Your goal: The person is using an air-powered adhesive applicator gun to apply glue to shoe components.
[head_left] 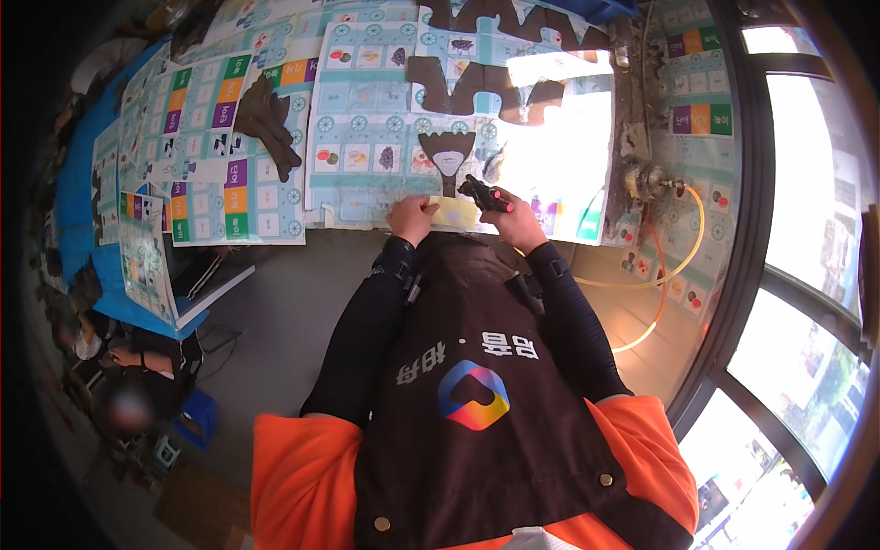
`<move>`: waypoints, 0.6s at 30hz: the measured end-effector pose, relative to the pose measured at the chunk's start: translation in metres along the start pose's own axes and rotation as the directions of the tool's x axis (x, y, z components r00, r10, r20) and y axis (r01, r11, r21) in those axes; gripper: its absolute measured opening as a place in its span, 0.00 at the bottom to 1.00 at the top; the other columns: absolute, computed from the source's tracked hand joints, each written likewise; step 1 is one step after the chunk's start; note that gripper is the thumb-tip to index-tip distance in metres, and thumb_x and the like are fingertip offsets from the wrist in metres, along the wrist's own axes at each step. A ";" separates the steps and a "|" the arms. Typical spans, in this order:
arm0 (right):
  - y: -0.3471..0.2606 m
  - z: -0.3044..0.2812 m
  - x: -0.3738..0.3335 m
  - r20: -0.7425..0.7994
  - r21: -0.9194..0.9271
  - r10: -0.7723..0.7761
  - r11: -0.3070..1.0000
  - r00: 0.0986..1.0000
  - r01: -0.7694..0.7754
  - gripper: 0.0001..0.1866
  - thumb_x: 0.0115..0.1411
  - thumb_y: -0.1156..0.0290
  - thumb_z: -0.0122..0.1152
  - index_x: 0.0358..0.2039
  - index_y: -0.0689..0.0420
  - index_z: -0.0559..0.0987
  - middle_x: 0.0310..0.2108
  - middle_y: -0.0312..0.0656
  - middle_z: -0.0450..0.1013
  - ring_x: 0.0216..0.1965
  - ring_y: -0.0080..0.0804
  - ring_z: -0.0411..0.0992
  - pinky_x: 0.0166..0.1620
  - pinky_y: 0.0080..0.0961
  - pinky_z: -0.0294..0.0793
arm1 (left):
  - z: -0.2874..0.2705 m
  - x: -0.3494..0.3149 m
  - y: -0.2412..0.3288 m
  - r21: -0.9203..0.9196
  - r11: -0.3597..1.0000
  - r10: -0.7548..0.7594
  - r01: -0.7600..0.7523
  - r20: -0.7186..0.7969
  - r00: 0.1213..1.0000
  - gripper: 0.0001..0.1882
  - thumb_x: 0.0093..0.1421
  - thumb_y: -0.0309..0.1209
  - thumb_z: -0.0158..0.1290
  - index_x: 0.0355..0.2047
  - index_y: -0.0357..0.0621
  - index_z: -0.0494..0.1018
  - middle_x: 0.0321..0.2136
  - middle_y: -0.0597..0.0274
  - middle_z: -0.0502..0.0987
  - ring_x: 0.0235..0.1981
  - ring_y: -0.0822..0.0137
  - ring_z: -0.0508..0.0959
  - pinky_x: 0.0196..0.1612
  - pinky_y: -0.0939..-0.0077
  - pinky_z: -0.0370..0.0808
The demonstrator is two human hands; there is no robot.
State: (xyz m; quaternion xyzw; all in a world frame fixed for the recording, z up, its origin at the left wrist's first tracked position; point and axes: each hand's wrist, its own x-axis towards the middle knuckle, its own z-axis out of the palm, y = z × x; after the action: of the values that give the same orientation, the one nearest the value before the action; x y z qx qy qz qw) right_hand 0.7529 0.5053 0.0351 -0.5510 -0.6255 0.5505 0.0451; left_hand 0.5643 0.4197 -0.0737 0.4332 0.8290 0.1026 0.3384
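At the table's near edge, my left hand is closed, its fingertips pinched at the left end of a pale yellow flat piece. My right hand is wrapped round a black hand tool with red parts, whose exact kind is hard to make out. The tool is held over the right end of the yellow piece. Just beyond lies a dark brown cut piece with a scalloped top and a narrow stem. A whitish patch sits on its middle, and the stem runs down to the yellow piece.
Dark zigzag-edged pieces lie farther back on the sheet-covered table. A dark glove-like bundle rests at left. On the right, a yellow hose loops from a metal fitting. Another person sits at lower left.
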 end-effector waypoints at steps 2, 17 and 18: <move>0.002 0.001 0.001 0.005 0.002 0.009 1.000 1.000 -0.009 0.30 0.44 0.70 0.63 0.49 0.63 0.69 0.26 0.43 0.72 0.19 0.26 0.68 0.20 0.23 0.69 | -0.004 0.001 0.000 -0.059 0.996 -0.061 0.073 0.171 0.983 0.14 0.53 0.48 0.52 0.29 0.53 0.78 0.30 0.63 0.77 0.42 0.55 0.70 0.44 0.52 0.62; 0.001 0.000 -0.001 -0.018 -0.052 0.102 0.993 0.995 -0.102 0.27 0.44 0.68 0.58 0.47 0.61 0.71 0.36 0.57 0.73 0.40 0.48 0.73 0.44 0.32 0.69 | 0.003 0.008 0.024 0.077 0.959 -0.277 0.271 0.071 0.958 0.17 0.51 0.51 0.52 0.32 0.56 0.79 0.36 0.63 0.77 0.46 0.55 0.69 0.48 0.53 0.61; 0.001 0.000 0.000 -0.025 -0.069 0.095 0.993 0.995 -0.097 0.26 0.44 0.69 0.57 0.47 0.61 0.71 0.35 0.57 0.73 0.40 0.50 0.72 0.44 0.33 0.69 | 0.002 0.008 0.026 0.086 0.955 -0.289 0.283 0.068 0.955 0.17 0.51 0.52 0.52 0.32 0.57 0.79 0.36 0.63 0.77 0.46 0.55 0.69 0.48 0.53 0.61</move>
State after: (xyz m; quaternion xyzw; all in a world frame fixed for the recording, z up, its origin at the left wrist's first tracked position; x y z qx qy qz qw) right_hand 0.7535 0.5045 0.0344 -0.5877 -0.6168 0.5236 0.0058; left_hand 0.5788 0.4415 -0.0670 0.3249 0.8721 0.0041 0.3659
